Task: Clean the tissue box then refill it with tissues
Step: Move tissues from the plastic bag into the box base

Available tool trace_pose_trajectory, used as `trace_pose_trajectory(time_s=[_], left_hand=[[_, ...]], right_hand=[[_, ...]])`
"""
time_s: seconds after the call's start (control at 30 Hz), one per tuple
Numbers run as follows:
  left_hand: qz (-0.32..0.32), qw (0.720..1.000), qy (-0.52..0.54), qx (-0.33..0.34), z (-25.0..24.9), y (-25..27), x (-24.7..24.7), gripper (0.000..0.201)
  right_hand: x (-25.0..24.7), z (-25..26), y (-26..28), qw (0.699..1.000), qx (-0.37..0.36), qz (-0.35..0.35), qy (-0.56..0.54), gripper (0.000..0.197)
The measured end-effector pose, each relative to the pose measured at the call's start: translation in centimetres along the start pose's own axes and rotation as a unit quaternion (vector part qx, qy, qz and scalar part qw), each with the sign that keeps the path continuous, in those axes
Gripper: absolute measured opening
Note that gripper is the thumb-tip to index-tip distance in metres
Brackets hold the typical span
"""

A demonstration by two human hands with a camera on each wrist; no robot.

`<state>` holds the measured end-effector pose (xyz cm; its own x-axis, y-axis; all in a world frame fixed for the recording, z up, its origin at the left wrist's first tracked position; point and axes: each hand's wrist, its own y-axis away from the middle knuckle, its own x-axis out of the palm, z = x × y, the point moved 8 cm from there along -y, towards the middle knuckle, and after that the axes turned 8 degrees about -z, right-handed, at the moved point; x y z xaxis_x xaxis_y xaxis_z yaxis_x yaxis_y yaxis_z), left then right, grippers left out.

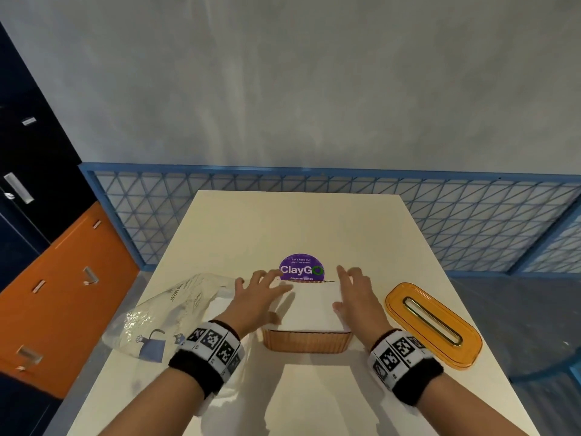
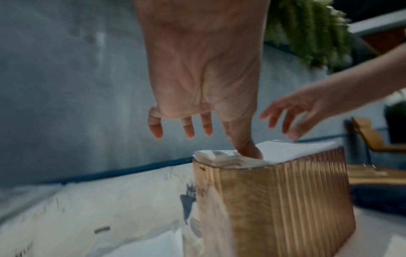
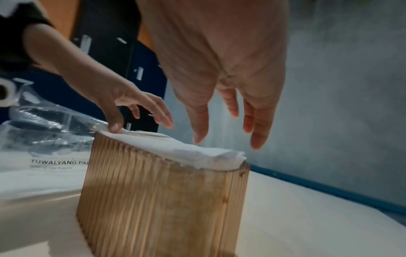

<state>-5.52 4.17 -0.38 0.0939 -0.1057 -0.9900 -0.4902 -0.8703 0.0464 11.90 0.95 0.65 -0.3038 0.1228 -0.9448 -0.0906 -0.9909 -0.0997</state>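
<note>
— What do we have behind the cream rectangular table point(image 1: 239, 228)?
— We see a mottled grey plaster wall point(image 1: 314, 83), a blue wire-mesh railing point(image 1: 471, 215), and orange and dark navy cabinets point(image 1: 72, 278) on our left.

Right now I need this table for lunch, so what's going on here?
A person is refilling a ribbed amber tissue box. A stack of white tissues sits in it, reaching its rim. The left hand presses its thumb on the stack; the right hand hovers open. The orange lid lies off to the right, and the plastic tissue wrapper lies left.
</note>
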Motion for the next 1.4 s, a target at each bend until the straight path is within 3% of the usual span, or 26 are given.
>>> trace_pose_trajectory(time_s=[0.03, 0.1, 0.2, 0.4, 0.83, 1.0, 1.03, 1.1, 1.17, 1.2, 1.27, 1.4], left_hand=[[0.021, 0.999, -0.028, 0.021, -0.1, 0.0, 0.1, 0.069], [0.067, 0.996, -0.049, 0.045, -0.3, -0.3, 0.5, 0.065], [0.123, 0.988, -0.057, 0.069, -1.0, -0.6, 1.5, 0.065], [0.195, 0.974, -0.068, 0.088, -0.9, -1.4, 1.8, 0.075], [0.151, 0.979, -0.118, 0.073, -2.3, -1.7, 3.3, 0.077], [0.115, 0.987, -0.096, 0.06, -2.5, -1.2, 2.3, 0.065], [0.079, 0.994, -0.06, 0.052, -2.5, -1.0, 1.6, 0.057], [-0.064, 0.996, 0.055, 0.011, -1.3, -0.4, -0.8, 0.041], [-0.207, 0.962, 0.161, -0.082, 2.2, 1.2, -2.7, 0.03], [-0.24, 0.942, 0.187, -0.142, 4.4, 2.1, -2.7, 0.027], [-0.215, 0.926, 0.187, -0.249, 8.1, 3.6, -0.8, 0.025], [-0.035, 0.931, 0.144, -0.333, 10.3, 4.4, 5.2, 0.032]], right_hand=[[-0.3, 0.7, 0.0, 0.999, -0.042, -0.001, 0.014, 0.07], [0.5, 1.4, 0.2, 0.993, -0.096, 0.066, 0.032, 0.069], [2.6, 0.7, 0.8, 0.972, -0.097, 0.196, 0.083, 0.066], [2.8, -0.7, 0.6, 0.954, -0.104, 0.239, 0.15, 0.069], [2.1, -1.0, 1.1, 0.945, -0.085, 0.263, 0.174, 0.066], [1.9, -1.0, 0.9, 0.943, -0.085, 0.269, 0.176, 0.07], [1.7, -1.1, 0.7, 0.946, -0.081, 0.264, 0.17, 0.071], [1.2, -1.2, -0.1, 0.961, -0.073, 0.23, 0.135, 0.06], [0.1, -1.5, -1.1, 0.985, -0.067, 0.142, 0.073, 0.043], [-0.5, -1.9, -1.4, 0.994, -0.052, 0.088, 0.039, 0.038], [-1.0, -3.6, -1.8, 0.999, 0.013, 0.015, -0.031, 0.036], [1.6, -6.3, -1.2, 0.973, 0.171, 0.056, -0.147, 0.041]])
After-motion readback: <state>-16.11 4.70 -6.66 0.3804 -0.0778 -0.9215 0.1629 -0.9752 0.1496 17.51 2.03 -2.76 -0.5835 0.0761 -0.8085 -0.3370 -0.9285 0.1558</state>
